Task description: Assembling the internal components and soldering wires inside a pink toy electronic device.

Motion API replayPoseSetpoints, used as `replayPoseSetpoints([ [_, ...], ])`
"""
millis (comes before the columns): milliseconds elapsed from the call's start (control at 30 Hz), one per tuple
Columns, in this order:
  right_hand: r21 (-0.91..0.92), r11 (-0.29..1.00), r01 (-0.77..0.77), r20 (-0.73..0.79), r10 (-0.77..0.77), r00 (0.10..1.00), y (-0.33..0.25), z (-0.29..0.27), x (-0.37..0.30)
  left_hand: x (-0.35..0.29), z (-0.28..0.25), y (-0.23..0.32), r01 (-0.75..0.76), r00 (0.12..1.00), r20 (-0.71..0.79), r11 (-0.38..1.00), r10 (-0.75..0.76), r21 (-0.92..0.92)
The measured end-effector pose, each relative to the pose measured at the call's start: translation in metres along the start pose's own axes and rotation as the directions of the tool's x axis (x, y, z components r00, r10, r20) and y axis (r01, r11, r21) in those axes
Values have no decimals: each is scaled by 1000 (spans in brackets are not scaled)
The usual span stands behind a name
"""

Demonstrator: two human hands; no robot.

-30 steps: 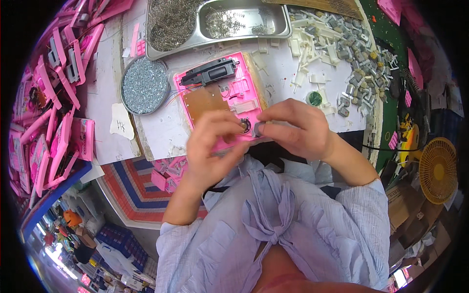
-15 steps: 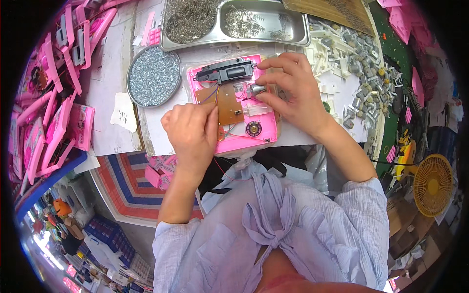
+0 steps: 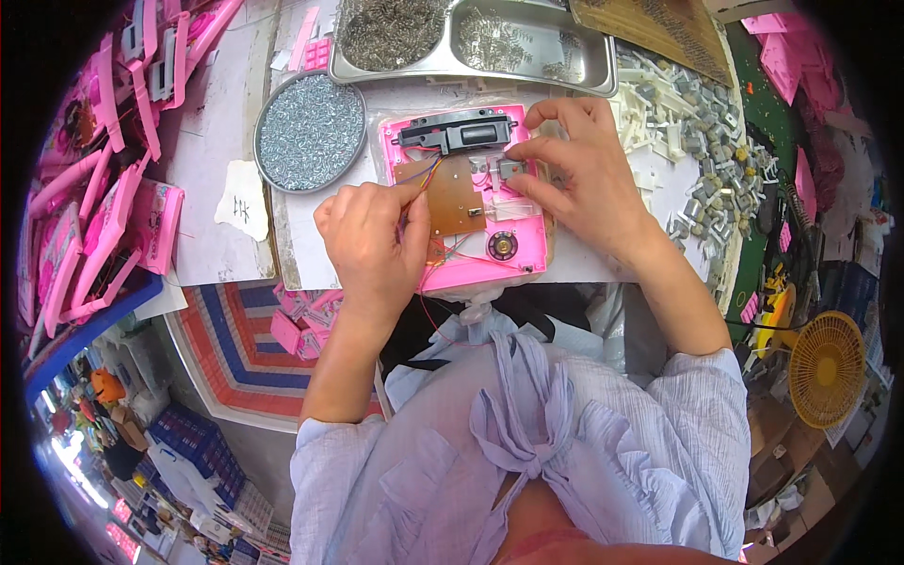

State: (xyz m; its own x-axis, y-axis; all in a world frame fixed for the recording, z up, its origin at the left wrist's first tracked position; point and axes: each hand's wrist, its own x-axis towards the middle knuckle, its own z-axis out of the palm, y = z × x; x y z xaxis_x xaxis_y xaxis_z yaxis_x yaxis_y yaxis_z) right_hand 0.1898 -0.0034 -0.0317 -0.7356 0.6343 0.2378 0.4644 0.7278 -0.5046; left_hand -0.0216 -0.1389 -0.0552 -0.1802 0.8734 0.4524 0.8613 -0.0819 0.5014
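A pink plastic shell point(image 3: 524, 275) lies before me on the table, open side up. It holds a black speaker-like module point(image 3: 461, 137), a brown circuit board point(image 3: 454, 200) and a small round black part point(image 3: 502, 246). My left hand point(image 3: 372, 240) is closed at the board's left edge, thumb and forefinger together on thin coloured wires point(image 3: 431, 176); its fingertips are partly hidden. My right hand point(image 3: 591, 179) reaches over the shell's right side. Its thumb and forefinger are on a small silver motor point(image 3: 509, 169) beside the board, with the other fingers curved above.
Left stands a round dish of small screws point(image 3: 311, 132), near a torn paper scrap point(image 3: 242, 200). A steel tray point(image 3: 527, 71) of springs lies at the back. White plastic parts and motors point(image 3: 708, 174) are heaped right. Pink shells point(image 3: 113, 217) pile up far left.
The whole view has shifted a little, moving the table things rightward in it. The motor, tilted in my right fingers before, now sits lower and flatter beside the board. My left hand stays by the wires.
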Motion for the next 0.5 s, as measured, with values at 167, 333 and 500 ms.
replayPoseSetpoints([
  [167,-125,992,14,8,-13,1000,-12,-10,3,-2,0,-2,-8,1000,1,1000,8,-14],
  [333,-87,956,279,-54,-284,957,-33,-3,33,-2,1,-2,-5,1000,0,1000,5,-2],
  [500,-70,877,474,26,-474,880,-33,30,64,-4,-4,-8,-20,1000,11,1000,20,13],
])
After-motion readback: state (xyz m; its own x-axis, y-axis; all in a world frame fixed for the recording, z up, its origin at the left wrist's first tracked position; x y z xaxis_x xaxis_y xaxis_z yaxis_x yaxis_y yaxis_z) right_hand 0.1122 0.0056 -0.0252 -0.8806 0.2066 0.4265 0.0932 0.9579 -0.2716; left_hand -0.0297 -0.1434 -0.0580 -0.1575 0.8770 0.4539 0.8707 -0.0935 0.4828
